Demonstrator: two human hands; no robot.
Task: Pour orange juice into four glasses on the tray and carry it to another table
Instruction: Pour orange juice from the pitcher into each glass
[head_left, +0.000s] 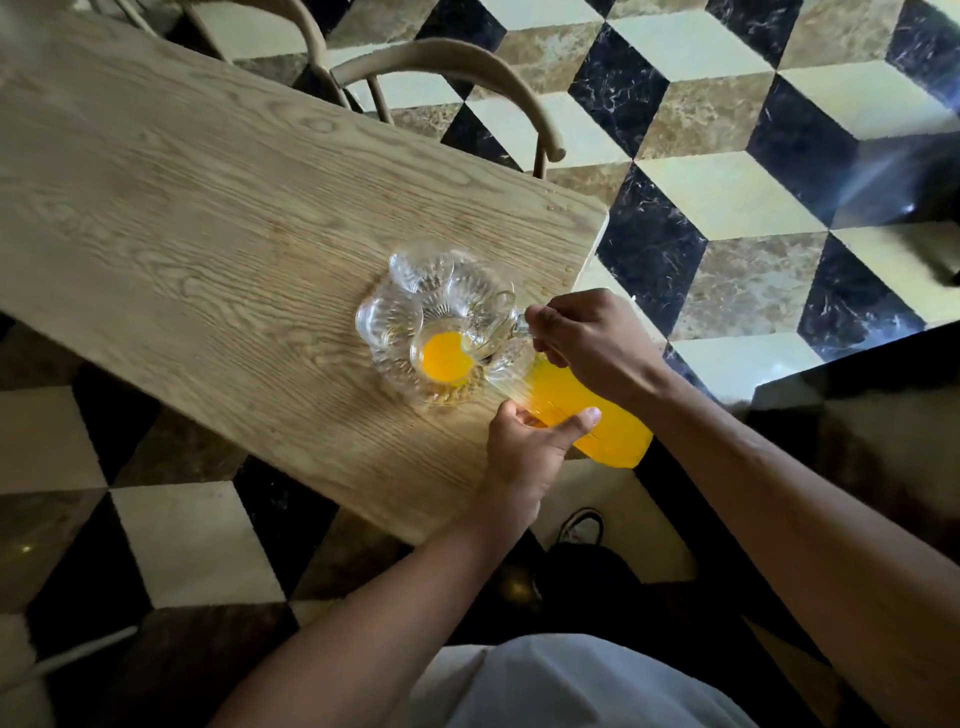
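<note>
Both hands closed | right hand (587, 345) on handle | left hand (524, 452) under jug (582, 410)

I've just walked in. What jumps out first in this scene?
The bright orange juice: a tilted jug, held in both hands at the wooden table's near corner, pours into one glass of a clear cluster. Behind it, the bold cube-patterned floor grabs the eye.

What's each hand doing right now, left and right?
Left hand: closed, supporting the juice pitcher body from below.
Right hand: closed on the pitcher handle.
</note>
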